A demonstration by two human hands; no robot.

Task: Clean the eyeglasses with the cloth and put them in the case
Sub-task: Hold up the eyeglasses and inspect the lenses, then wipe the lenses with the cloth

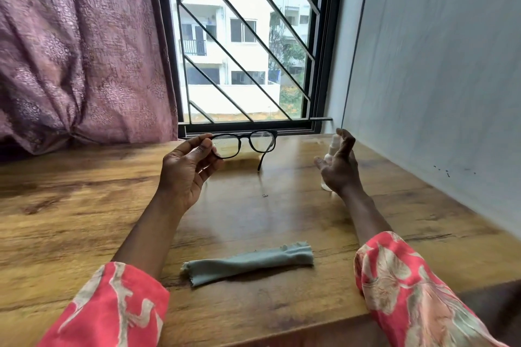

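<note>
My left hand [187, 170] pinches the left end of the black-framed eyeglasses [255, 141] and holds them up above the far part of the wooden table [84, 205]; one temple arm hangs down. Droplets speckle the lenses. My right hand [339, 166] is wrapped around a small clear spray bottle [332, 146], its nozzle near my forefinger and pointing toward the glasses. A grey-green cleaning cloth [248, 260] lies crumpled lengthwise on the table between my forearms. No case is in view.
A window with a black diagonal grille [245, 45] stands behind the table. A mauve curtain [79, 51] hangs at the left, and a pale wall [439, 65] borders the table's right side. A tiny metal bit [264, 195] lies mid-table.
</note>
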